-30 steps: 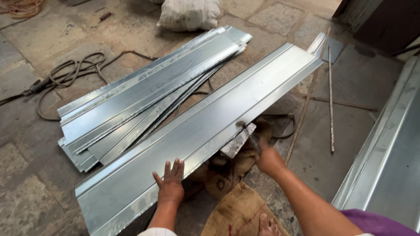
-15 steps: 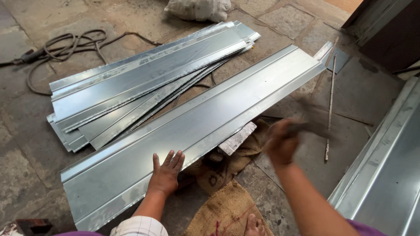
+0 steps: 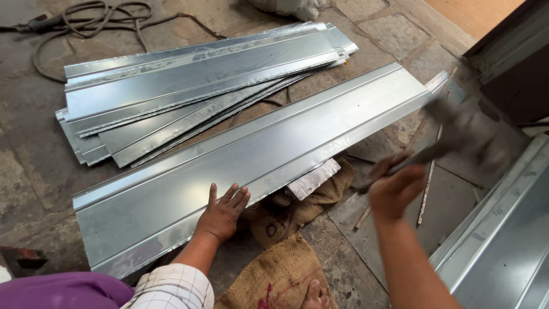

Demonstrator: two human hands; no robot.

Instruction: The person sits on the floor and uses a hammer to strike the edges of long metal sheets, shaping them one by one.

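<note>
A: Currently, the left hand [image 3: 222, 216] lies flat, fingers [image 3: 231, 194] spread wide, pressing on the near edge of the long galvanized sheet [image 3: 257, 166] and gripping nothing. The right hand [image 3: 394, 191] is closed around the handle of a hammer [image 3: 457, 134], raised to the right of the sheet; its head is motion-blurred.

B: Where does the sheet sit?

A: It runs diagonally across the stone floor [image 3: 34, 166], its near edge resting over a pale block [image 3: 313, 178] set on burlap sacking [image 3: 280, 274]. A stack of similar sheets [image 3: 194, 86] lies farther left, a cable [image 3: 91, 17] beyond it, and another metal panel [image 3: 503, 246] at near right. A thin rod [image 3: 426, 189] lies on the floor below the hammer.

B: Hazards?

A: In my judgement, a glancing blow could dent the panel away from the block. The left fingers lie close to the supported zone, so a misplaced strike could hit them. The sheet could also skid on the sacking if hand pressure slackens.
</note>
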